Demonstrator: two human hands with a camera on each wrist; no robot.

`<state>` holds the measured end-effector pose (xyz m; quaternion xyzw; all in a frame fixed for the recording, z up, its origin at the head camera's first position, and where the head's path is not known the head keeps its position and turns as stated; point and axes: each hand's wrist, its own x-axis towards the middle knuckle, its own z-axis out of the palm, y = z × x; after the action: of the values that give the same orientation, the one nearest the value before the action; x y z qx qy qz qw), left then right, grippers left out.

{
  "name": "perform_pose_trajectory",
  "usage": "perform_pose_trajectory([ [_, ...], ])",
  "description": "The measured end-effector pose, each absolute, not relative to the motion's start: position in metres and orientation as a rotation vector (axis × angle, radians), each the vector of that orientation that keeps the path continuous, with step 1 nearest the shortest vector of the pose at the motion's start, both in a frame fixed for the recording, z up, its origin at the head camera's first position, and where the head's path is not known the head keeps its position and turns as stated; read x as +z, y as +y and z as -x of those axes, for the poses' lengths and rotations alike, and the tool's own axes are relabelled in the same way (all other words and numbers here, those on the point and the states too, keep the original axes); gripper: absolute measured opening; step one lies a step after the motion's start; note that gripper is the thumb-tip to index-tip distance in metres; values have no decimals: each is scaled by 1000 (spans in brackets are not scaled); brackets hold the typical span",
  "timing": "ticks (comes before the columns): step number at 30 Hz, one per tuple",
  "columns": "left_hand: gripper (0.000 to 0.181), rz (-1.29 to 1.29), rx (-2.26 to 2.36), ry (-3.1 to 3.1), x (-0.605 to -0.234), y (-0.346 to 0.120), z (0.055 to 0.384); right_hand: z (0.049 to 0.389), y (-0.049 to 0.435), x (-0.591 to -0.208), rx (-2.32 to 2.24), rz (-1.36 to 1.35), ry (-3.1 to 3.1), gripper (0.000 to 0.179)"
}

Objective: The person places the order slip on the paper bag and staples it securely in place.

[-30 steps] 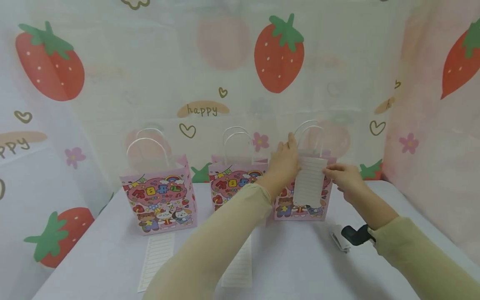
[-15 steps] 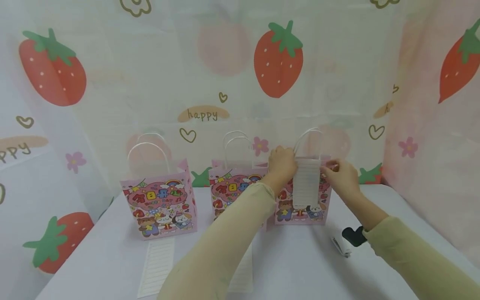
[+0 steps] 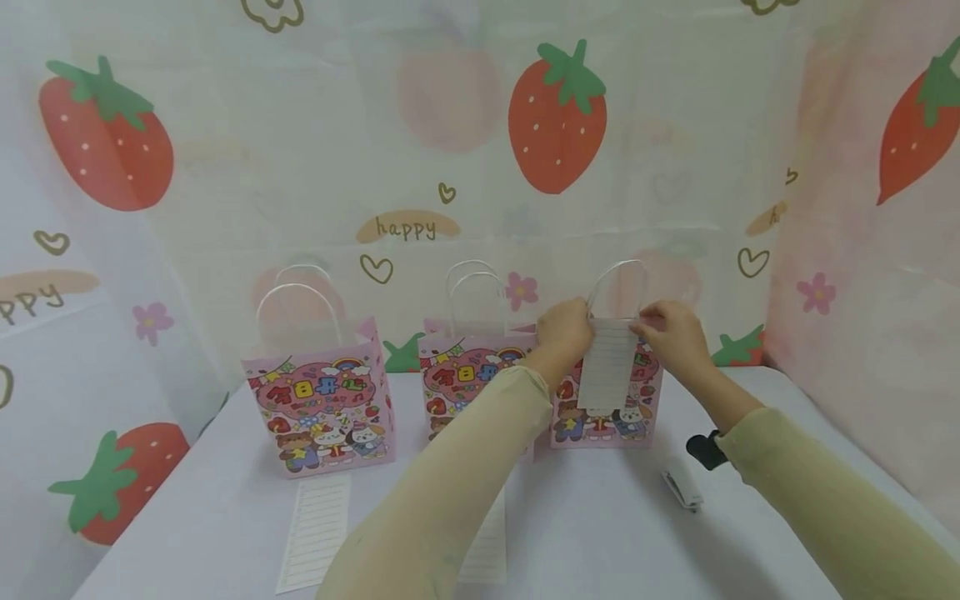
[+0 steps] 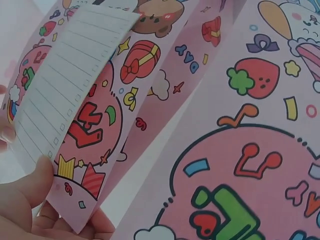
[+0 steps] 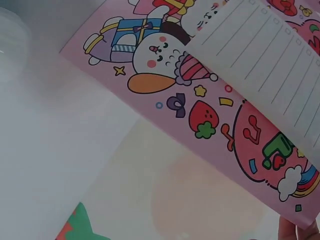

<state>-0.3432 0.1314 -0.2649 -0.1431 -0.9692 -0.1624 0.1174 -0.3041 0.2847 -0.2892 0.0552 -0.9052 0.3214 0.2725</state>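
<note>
Both sleeves reach forward, the left crossing diagonally in front of the middle bag. Left hand: thumb flat on the lined sheet, fingers behind the rim, pinching sheet and right-hand bag together. Right hand: wrist bent inward, pinching the sheet's upper right corner. Sheet lies before the bag's front; long axis near vertical, lower end slightly left. Left-wrist view shows the left thumb's placement and edge checkboxes; head view does not.
</note>
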Motion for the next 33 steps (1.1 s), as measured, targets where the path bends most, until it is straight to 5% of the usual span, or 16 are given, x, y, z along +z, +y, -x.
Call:
perform_pose_trajectory([
  [19,13,371,-541,-2840,-267,131,341,302,283,-285,925,-61,-2473,30],
  [27,12,383,-579,-2810,-267,129,336,286,292,-294,1117,5,-2486,59],
  [33,10,396,-588,-2773,-269,129,338,262,312,-307,1248,78,-2524,65],
])
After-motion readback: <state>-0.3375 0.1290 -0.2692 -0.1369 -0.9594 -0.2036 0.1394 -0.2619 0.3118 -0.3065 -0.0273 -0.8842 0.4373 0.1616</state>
